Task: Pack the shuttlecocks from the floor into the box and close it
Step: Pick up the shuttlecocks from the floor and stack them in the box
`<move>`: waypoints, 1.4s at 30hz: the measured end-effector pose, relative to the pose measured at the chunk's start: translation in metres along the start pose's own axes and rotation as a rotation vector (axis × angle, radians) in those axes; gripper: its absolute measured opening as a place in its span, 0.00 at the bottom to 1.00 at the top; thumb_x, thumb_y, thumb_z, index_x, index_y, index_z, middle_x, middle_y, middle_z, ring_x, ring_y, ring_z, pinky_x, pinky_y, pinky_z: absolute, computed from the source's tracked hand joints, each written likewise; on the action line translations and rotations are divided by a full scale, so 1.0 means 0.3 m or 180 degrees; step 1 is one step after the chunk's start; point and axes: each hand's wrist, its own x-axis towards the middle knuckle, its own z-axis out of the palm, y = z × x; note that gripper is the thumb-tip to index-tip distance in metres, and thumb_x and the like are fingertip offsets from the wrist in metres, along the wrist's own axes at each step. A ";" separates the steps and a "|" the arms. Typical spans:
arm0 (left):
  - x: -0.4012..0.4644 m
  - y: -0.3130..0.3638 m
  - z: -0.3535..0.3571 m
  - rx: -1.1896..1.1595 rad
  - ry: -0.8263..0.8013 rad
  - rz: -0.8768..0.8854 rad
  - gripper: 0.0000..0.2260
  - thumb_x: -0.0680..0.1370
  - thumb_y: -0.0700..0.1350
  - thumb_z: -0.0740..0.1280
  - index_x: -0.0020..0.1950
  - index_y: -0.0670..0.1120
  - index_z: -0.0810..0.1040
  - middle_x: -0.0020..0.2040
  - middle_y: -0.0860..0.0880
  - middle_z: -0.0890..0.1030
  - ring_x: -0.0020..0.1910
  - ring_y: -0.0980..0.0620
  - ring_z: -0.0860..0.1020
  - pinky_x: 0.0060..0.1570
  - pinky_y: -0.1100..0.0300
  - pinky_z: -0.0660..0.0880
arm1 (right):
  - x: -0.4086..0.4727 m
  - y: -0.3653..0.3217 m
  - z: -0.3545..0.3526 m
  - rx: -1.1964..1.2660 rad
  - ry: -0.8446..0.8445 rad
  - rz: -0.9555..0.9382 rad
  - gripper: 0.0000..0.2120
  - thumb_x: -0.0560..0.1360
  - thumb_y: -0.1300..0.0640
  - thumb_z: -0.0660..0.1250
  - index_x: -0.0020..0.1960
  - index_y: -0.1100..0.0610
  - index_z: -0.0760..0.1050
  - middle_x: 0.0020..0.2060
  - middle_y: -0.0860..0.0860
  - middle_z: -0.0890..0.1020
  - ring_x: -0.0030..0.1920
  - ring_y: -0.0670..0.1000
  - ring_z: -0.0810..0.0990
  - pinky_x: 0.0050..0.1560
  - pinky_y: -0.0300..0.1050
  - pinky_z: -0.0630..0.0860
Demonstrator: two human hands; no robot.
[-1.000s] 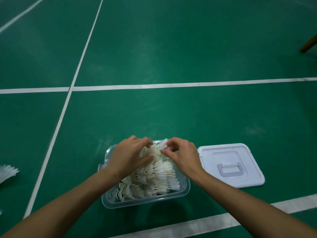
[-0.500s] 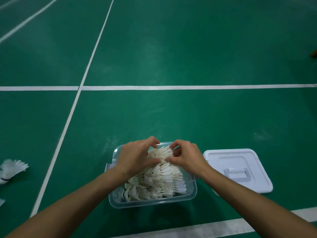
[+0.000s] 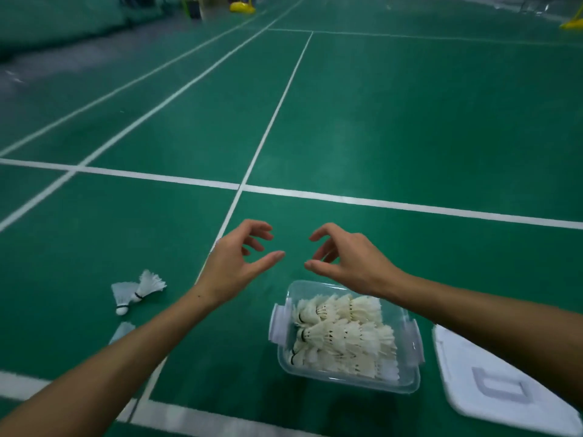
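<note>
Beside box (image 3: 410, 384), lid (image 3: 467, 395), loose shuttlecocks (image 3: 138, 290)

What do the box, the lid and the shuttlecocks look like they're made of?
Box: clear, glossy plastic, apparently; the contents show through its walls.
Lid: opaque pale plastic, apparently, smooth, with a moulded handle.
Shuttlecocks: white feather skirts, seemingly natural, but blur leaves synthetic possible.

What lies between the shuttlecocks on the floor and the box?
In the head view, the left forearm crosses above bare green floor between the loose shuttlecocks and the box.
</note>
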 end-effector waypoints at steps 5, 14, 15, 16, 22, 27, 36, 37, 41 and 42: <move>-0.120 -0.214 -0.318 0.0358 0.0605 -0.0480 0.21 0.72 0.58 0.80 0.60 0.53 0.78 0.53 0.57 0.85 0.46 0.54 0.83 0.45 0.56 0.79 | 0.205 -0.260 0.182 0.0040 -0.0443 -0.0466 0.22 0.77 0.41 0.75 0.65 0.49 0.73 0.46 0.42 0.87 0.48 0.45 0.85 0.56 0.55 0.82; -0.482 -0.760 -0.653 0.1074 0.0878 -0.1803 0.27 0.67 0.66 0.78 0.61 0.56 0.77 0.53 0.58 0.82 0.48 0.57 0.82 0.47 0.49 0.82 | 0.512 -0.491 0.742 0.0268 -0.0972 -0.0785 0.21 0.79 0.41 0.72 0.66 0.49 0.71 0.50 0.43 0.86 0.53 0.50 0.84 0.58 0.56 0.81; -0.511 -0.802 -0.660 0.1129 0.0743 -0.1895 0.30 0.65 0.68 0.77 0.62 0.57 0.76 0.55 0.58 0.81 0.49 0.58 0.81 0.48 0.51 0.82 | 0.539 -0.491 0.800 0.0312 -0.0988 -0.0749 0.21 0.79 0.42 0.71 0.66 0.50 0.71 0.51 0.44 0.87 0.53 0.50 0.84 0.57 0.56 0.81; -0.535 -0.836 -0.659 0.1173 0.0535 -0.1958 0.33 0.63 0.70 0.77 0.63 0.58 0.75 0.57 0.57 0.80 0.51 0.58 0.80 0.50 0.52 0.81 | 0.565 -0.488 0.854 0.0349 -0.0983 -0.0707 0.21 0.79 0.42 0.71 0.66 0.50 0.71 0.51 0.45 0.87 0.53 0.51 0.84 0.57 0.56 0.81; -0.572 -0.939 -0.564 0.1347 -0.0729 -0.2050 0.48 0.61 0.70 0.80 0.76 0.62 0.65 0.66 0.56 0.73 0.59 0.57 0.76 0.61 0.54 0.78 | 0.694 -0.462 1.125 0.0400 -0.0877 -0.0367 0.21 0.79 0.46 0.71 0.68 0.52 0.70 0.57 0.51 0.85 0.58 0.57 0.83 0.59 0.57 0.80; -0.515 -0.987 -0.516 0.1344 -0.0621 -0.2132 0.47 0.67 0.54 0.83 0.79 0.60 0.59 0.63 0.51 0.80 0.61 0.51 0.79 0.60 0.55 0.77 | 0.748 -0.477 1.268 0.0430 -0.0743 -0.0186 0.28 0.79 0.50 0.73 0.74 0.52 0.66 0.69 0.56 0.76 0.68 0.61 0.75 0.68 0.58 0.74; -0.329 -1.073 -0.560 0.1470 -0.0520 -0.2605 0.47 0.66 0.53 0.84 0.78 0.57 0.61 0.43 0.48 0.82 0.38 0.51 0.80 0.38 0.57 0.77 | 0.780 -0.436 1.322 0.0687 -0.0512 -0.0023 0.24 0.81 0.58 0.71 0.73 0.48 0.67 0.54 0.51 0.85 0.55 0.56 0.83 0.56 0.57 0.81; -0.317 -1.076 -0.557 0.1468 -0.0576 -0.2683 0.41 0.66 0.53 0.84 0.73 0.54 0.67 0.45 0.49 0.81 0.40 0.52 0.80 0.37 0.58 0.76 | 0.778 -0.423 1.306 0.0716 -0.0515 -0.0044 0.24 0.81 0.58 0.70 0.73 0.48 0.67 0.54 0.51 0.85 0.55 0.56 0.84 0.55 0.56 0.81; -0.317 -1.067 -0.534 0.1683 -0.0269 -0.2617 0.20 0.70 0.52 0.81 0.52 0.49 0.74 0.42 0.50 0.82 0.39 0.48 0.81 0.34 0.56 0.74 | 0.741 -0.356 1.211 0.0770 -0.0483 -0.0151 0.23 0.81 0.58 0.71 0.73 0.47 0.69 0.55 0.50 0.85 0.54 0.54 0.84 0.56 0.57 0.82; -0.322 -1.059 -0.528 0.1684 -0.0118 -0.2545 0.15 0.72 0.50 0.80 0.48 0.49 0.75 0.40 0.50 0.82 0.38 0.47 0.82 0.34 0.56 0.76 | 0.723 -0.338 1.174 0.0766 -0.0485 -0.0194 0.23 0.81 0.59 0.71 0.72 0.47 0.69 0.55 0.50 0.86 0.53 0.54 0.84 0.56 0.58 0.83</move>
